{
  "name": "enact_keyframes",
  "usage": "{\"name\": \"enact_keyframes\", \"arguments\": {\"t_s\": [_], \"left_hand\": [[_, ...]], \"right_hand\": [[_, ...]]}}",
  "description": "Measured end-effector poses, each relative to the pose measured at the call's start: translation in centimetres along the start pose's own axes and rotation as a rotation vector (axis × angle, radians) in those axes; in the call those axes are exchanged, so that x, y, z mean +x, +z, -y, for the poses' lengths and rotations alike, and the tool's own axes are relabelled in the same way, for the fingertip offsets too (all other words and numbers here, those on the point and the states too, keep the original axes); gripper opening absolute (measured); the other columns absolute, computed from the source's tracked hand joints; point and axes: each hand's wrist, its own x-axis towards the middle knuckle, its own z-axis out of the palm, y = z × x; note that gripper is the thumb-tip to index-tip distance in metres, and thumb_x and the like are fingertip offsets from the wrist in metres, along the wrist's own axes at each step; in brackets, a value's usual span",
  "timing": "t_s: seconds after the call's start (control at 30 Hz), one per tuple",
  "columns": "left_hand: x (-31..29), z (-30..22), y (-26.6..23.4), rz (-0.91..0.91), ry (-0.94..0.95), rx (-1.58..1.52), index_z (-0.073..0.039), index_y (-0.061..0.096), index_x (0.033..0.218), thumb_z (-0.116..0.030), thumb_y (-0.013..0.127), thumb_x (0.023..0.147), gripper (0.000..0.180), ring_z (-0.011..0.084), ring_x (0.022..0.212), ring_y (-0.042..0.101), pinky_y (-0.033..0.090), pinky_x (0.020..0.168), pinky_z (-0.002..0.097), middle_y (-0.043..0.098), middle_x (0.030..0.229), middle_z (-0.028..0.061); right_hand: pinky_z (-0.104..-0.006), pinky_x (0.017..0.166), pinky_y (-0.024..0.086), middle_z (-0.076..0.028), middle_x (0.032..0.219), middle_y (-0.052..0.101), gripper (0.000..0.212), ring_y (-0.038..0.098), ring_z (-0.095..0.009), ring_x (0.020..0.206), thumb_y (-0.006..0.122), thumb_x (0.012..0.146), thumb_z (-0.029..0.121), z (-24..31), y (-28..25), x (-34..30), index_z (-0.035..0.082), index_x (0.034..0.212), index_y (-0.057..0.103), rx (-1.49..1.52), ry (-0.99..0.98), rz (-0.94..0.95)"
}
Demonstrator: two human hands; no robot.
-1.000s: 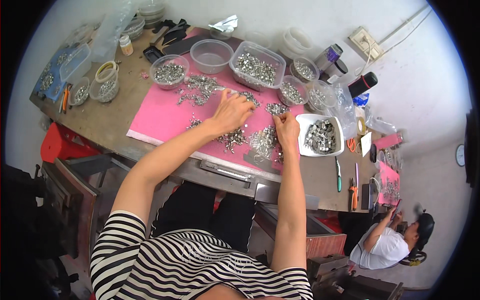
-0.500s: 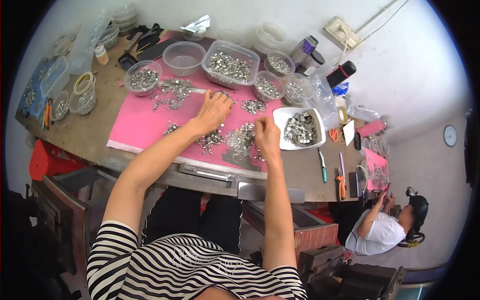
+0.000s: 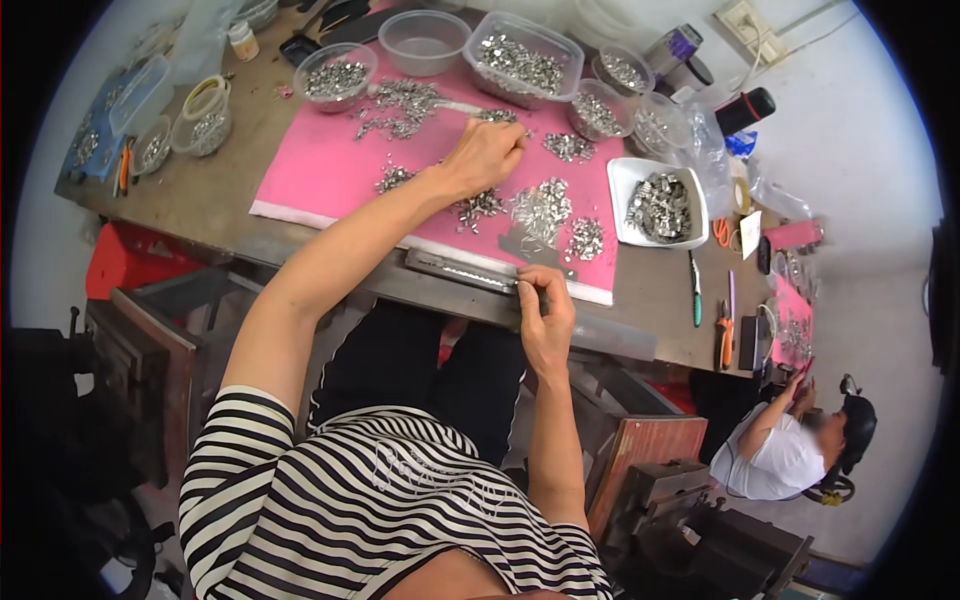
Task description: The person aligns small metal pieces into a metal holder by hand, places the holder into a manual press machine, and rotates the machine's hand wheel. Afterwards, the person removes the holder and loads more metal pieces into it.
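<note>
A pink mat [image 3: 330, 150] lies on the workbench, with several heaps of small shiny metal pieces on it. My left hand [image 3: 484, 158] reaches across the mat, fingers bent together beside a small pile of metal pieces [image 3: 498, 116]; its fingertips are partly hidden. At the bench's front edge, my right hand [image 3: 547, 315] pinches thumb and finger at the right end of a narrow metal rail [image 3: 455, 270]. A row of small bright pieces sits along that rail. Whatever is in the pinch is too small to name. Clear elongated pieces [image 3: 541, 212] form a heap between my hands.
Behind the mat stand an empty clear bowl [image 3: 424, 45] and a rectangular tub [image 3: 527, 62] of metal pieces. A white square dish [image 3: 613, 190] holds larger metal parts. Orange-handled pliers [image 3: 724, 340] lie at right. Beyond them, a person in a white shirt [image 3: 775, 455] sits.
My right hand has come from beside the clear pieces back to the rail at the bench edge. My left hand remains by the far small pile. The view has shifted.
</note>
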Motion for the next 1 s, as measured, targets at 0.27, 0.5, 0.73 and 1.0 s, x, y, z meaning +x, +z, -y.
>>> {"name": "enact_keyframes", "arguments": {"t_s": [0.27, 0.5, 0.73, 1.0], "left_hand": [[-3.6, -2.6, -0.1, 0.018, 0.146, 0.039, -0.005, 0.061, 0.093, -0.008, 0.064, 0.086, 0.008, 0.0328, 0.079, 0.064, 0.046, 0.073, 0.047, 0.065, 0.081, 0.0118], [-5.4, -4.3, -0.7, 0.113, 0.133, -0.021, -0.005, 0.062, 0.09, -0.009, 0.065, 0.085, 0.007, 0.0321, 0.078, 0.064, 0.045, 0.074, 0.0468, 0.064, 0.078, 0.0114], [-8.4, -5.2, -1.8, 0.293, 0.121, 0.034, -0.006, 0.067, 0.106, -0.008, 0.064, 0.09, 0.017, 0.0258, 0.096, 0.064, 0.042, 0.095, 0.0423, 0.068, 0.095, 0.0078], [-9.4, -5.4, -3.1, 0.243, 0.061, -0.124, -0.007, 0.067, 0.093, -0.008, 0.069, 0.086, 0.007, 0.0297, 0.089, 0.066, 0.044, 0.089, 0.0433, 0.068, 0.089, 0.0084]], "right_hand": [[-0.0312, 0.087, 0.049, -0.011, 0.1, 0.067, 0.001, 0.063, -0.021, 0.093, 0.063, 0.095, -0.001, 0.4, 1.7, -0.8, -0.002, 0.096, 0.063, -0.099, -0.049, -0.054], [-0.0361, 0.086, 0.05, -0.013, 0.096, 0.068, 0.006, 0.065, -0.027, 0.091, 0.068, 0.091, -0.001, 0.2, 2.1, -1.1, -0.001, 0.096, 0.064, -0.261, -0.15, -0.123], [-0.0388, 0.089, 0.045, -0.009, 0.102, 0.071, 0.011, 0.065, -0.028, 0.095, 0.072, 0.087, 0.002, 0.5, 0.4, -0.5, 0.004, 0.098, 0.07, -0.357, -0.261, -0.015], [-0.0387, 0.079, 0.044, -0.008, 0.089, 0.064, 0.01, 0.06, -0.028, 0.084, 0.07, 0.09, 0.003, -0.1, -0.1, 4.1, 0.006, 0.1, 0.073, -0.415, -0.215, -0.011]]}}
